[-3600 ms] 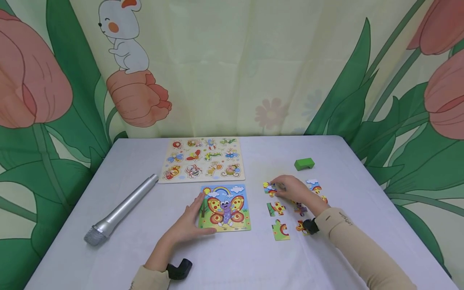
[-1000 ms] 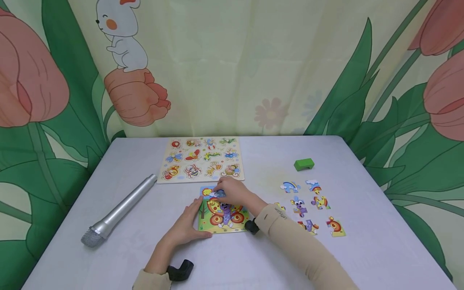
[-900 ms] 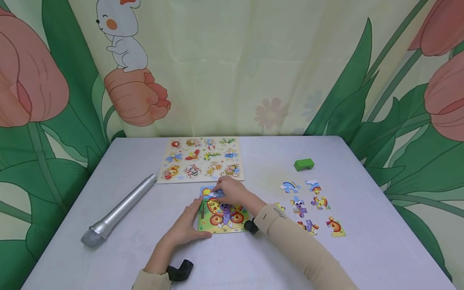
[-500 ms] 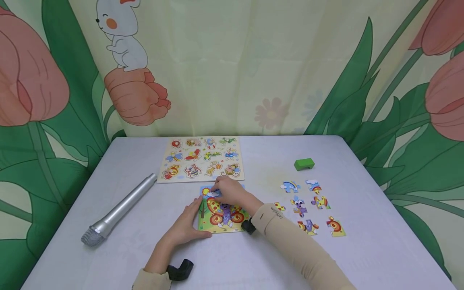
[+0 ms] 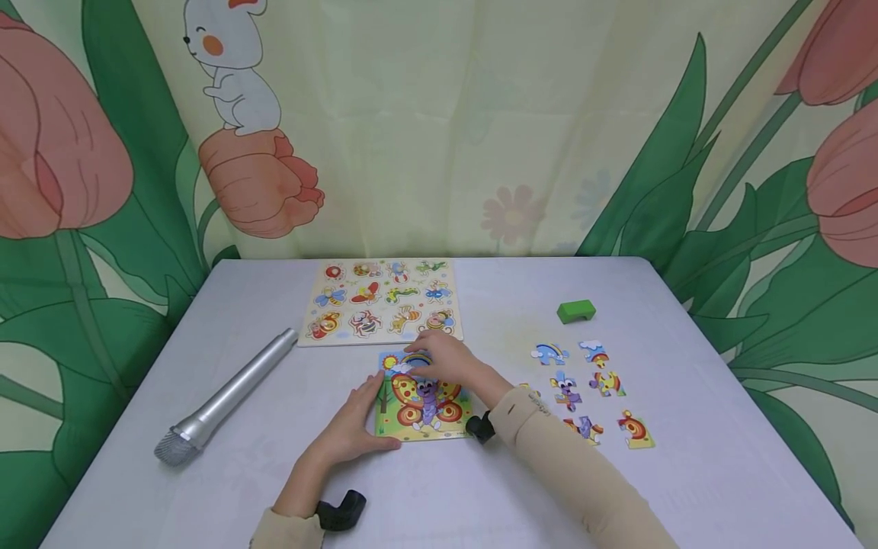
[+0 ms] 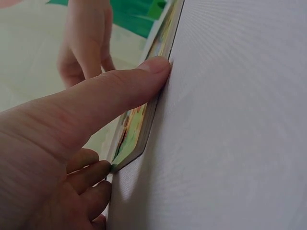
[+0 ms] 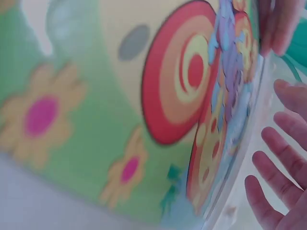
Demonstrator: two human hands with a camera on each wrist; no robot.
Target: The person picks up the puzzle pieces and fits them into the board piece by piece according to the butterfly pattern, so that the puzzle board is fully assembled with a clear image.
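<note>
Some illegible lettering (image 5: 538,407) marks the sleeve (image 5: 583,467) — right hand (image 5: 450,361) loosely spread over the butterfly board (image 5: 427,406), left hand (image 5: 352,425) unclenched against it.

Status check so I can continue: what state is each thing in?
Butterfly board: flat, face up.
Loose puzzle pieces: spread out, face up.
Insect board: flat, face up.
Microphone: lying on its side.
Green block: set apart, untouched.
Left hand: touching the butterfly board.
Right hand: over the butterfly board, gripping nothing.

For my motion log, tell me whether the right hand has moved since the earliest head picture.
Yes: judged against the green block, the right hand has moved left, from the loose pieces to the butterfly board.
</note>
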